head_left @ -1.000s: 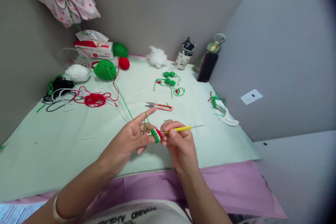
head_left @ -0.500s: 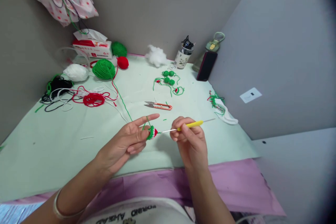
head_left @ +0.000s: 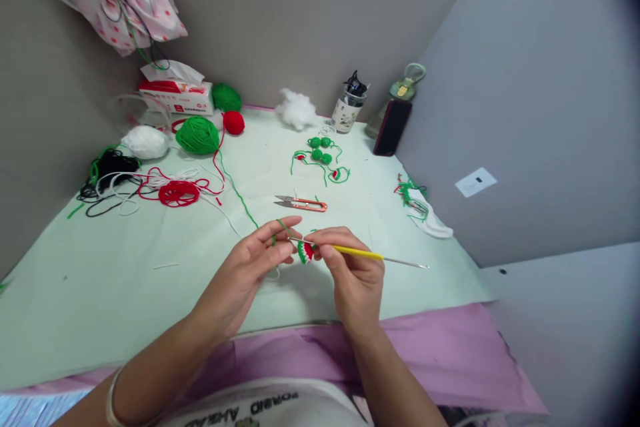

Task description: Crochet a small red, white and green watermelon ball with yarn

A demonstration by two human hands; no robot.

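A small crochet piece in green, white and red hangs between my two hands, close to the fingertips of both. My left hand has green yarn looped over its raised index finger, and its thumb presses toward the other fingers at the yarn. My right hand grips a crochet hook by its yellow handle, thumb below and fingers above. The hook's thin metal tip points left, over the top of the piece to the yarn. Which fingers bear the piece is partly hidden.
Orange thread snips lie beyond my hands. Farther back are small crocheted green balls, white stuffing, a cup of pens and a phone. Green yarn ball, red cord and a tissue box sit left.
My right hand has moved left to meet the left hand. The hook tip has gone from right of the piece to above it, and the piece has shifted right, away from my left palm.
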